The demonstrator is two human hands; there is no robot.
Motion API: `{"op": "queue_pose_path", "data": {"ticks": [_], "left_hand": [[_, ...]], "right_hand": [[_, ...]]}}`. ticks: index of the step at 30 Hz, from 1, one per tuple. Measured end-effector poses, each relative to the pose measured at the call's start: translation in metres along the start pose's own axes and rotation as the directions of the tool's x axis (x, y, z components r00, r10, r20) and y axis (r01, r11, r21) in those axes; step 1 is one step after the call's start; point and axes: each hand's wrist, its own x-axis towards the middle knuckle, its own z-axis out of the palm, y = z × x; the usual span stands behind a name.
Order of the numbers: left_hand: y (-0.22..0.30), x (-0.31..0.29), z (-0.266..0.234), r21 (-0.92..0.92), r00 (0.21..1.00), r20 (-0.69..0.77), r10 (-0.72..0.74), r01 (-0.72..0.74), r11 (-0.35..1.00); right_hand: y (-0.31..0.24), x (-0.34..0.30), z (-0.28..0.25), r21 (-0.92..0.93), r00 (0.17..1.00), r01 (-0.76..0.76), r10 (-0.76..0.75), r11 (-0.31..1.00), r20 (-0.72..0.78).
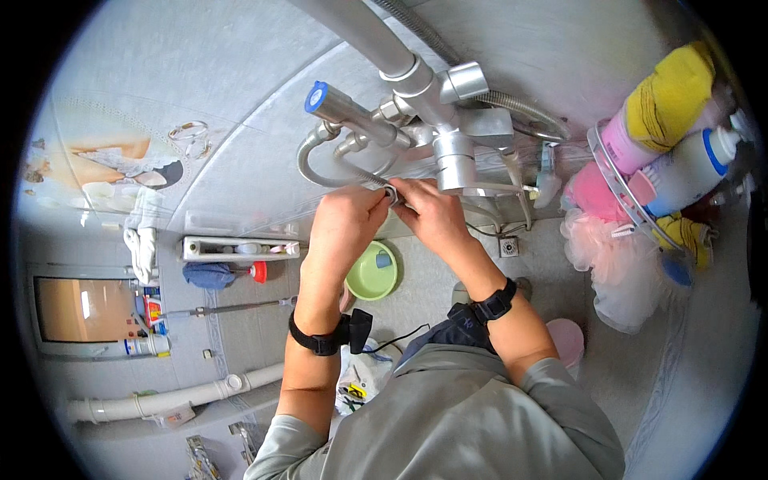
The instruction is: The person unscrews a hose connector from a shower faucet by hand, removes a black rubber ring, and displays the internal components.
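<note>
- The small metal fitting [391, 194] sits between your fingertips, just below the chrome mixer valve [454, 156] and out in front of the wall.
- Your left hand [342, 218] pinches the fitting from its left side, fingers closed and thumb toward the middle.
- Your right hand [432, 214] meets it from the other side, thumb and fingers closed on it too; how firmly either hand presses, you cannot tell from here.
- A thin flexible hose [360, 171] slants down to your left fingers; whether it joins the fitting is hidden by your grip.
- Above your left hand, a metal valve with a blue cap [317, 97] sticks out, and a curved hose [303, 160] loops below it.
- On your right, a wall rack [604, 164] holds bottles and a yellow cloth [670, 96], with a pale pink mesh sponge [594, 244] hanging near it.
- Below your hands, a green basin [372, 272] stands on the floor, and a square drain [509, 246] lies to its right.
- Farther left, a white shelf [192, 250] runs along the wall, near hanging white gloves [142, 240].
- You wear a black band [322, 342] on each wrist.
</note>
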Motion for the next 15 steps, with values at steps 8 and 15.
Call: {"op": "queue_pose_path", "data": {"ticks": [8,15], "left_hand": [[0.016,-0.001,0.020,-0.126,0.945,-0.193,-0.265,0.244,0.962],[0.002,-0.005,0.034,-0.466,0.789,-0.045,-0.613,0.527,0.711]], "right_hand": [[0.004,0.001,0.001,0.000,0.993,0.087,-0.086,0.996,-0.081],[0.002,-0.005,0.004,0.042,0.993,0.070,-0.065,0.997,-0.100]]}}
